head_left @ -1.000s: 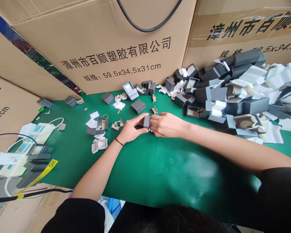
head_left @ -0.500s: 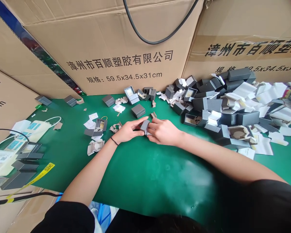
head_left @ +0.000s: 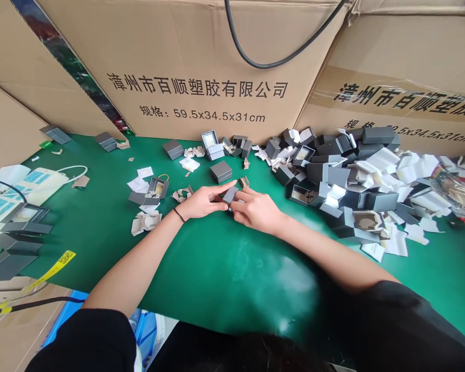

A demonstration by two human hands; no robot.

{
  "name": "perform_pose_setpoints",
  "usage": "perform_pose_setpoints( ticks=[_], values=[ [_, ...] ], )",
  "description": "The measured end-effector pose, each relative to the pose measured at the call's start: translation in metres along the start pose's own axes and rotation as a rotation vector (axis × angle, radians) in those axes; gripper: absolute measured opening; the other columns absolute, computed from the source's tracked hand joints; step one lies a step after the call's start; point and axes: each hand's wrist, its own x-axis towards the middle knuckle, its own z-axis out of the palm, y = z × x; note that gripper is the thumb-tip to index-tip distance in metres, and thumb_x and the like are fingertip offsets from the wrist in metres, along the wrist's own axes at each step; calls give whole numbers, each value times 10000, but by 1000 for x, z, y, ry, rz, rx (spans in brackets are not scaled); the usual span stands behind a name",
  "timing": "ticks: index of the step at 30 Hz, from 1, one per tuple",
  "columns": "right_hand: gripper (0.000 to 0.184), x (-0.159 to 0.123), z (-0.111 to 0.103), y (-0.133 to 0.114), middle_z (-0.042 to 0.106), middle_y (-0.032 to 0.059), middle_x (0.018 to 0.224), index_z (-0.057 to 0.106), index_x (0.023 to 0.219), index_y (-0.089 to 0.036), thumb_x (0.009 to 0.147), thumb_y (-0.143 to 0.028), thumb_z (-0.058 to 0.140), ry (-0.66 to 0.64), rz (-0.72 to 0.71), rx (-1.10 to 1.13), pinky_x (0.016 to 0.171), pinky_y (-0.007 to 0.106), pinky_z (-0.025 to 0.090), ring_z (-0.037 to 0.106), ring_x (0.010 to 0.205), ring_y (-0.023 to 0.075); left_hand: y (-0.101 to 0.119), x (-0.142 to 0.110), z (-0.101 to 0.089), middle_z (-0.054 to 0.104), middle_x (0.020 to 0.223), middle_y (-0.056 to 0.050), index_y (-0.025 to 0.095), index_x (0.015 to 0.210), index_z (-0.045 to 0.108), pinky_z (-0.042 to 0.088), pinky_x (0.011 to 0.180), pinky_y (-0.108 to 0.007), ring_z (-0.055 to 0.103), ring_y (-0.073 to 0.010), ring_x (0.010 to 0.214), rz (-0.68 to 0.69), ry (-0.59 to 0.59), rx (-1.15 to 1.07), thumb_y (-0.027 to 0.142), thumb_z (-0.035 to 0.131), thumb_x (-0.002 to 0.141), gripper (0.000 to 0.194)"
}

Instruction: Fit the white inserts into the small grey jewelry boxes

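Left hand (head_left: 203,202) and right hand (head_left: 259,210) pinch a small dark box (head_left: 230,196), seemingly light and stiff, best gripped by opposite sides.

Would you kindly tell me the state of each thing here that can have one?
Left hand, gripping held box.
Right hand, gripping held box.
Held box, lid unclear.
Grey box beyond hands, shut.
White-lined box behind it, open.
Middle carton, upright.
Looped black cable, hanging.
White scraps, scattered.
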Motion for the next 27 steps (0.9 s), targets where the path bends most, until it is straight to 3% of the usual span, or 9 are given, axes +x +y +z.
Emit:
perform_pose_setpoints(
  ticks=[6,13,27],
  values=[
    [199,-1,8,-1,580,41,773,620,776,-197,871,-207,446,69,-56,-20,595,276,320,424,714,162,-1,0,-1,376,1446,-81,222,1386,383,451,988,-377,455,-303,1254,76,-7,63,347,667,754,704],
    [117,-7,24,-11,600,68,914,618,817,-183,830,-162,503,253,81,188,766,316,439,443,826,201,0,-1,1,448,1399,-97,201,1386,384,485,930,-343,536,-276,1173,67,17,123,326,631,781,666],
    [139,-7,31,-14,630,48,951,628,850,-211,786,-127,537,368,125,441,816,348,480,485,913,205,-2,-2,2,428,1415,-93,211,1382,392,501,911,-344,571,-260,1125,79,24,98,331,637,775,665]
  ],
)
